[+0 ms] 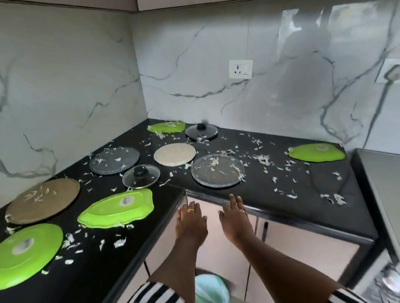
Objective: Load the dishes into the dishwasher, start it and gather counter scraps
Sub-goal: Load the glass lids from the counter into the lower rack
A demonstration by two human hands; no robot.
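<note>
Scraps [262, 159] on grey plate [214, 187], brown plate [48, 208]; lined bin [212, 299], contents unseen

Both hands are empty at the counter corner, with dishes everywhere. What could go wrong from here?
1. Scraps lie on the grey plate; lifting it tilted could spill them past the bin.
2. The nearest leaf-shaped green plate sits close to the counter edge; a careless sweep could push it off.
3. The glass lid could slide if bumped.
</note>
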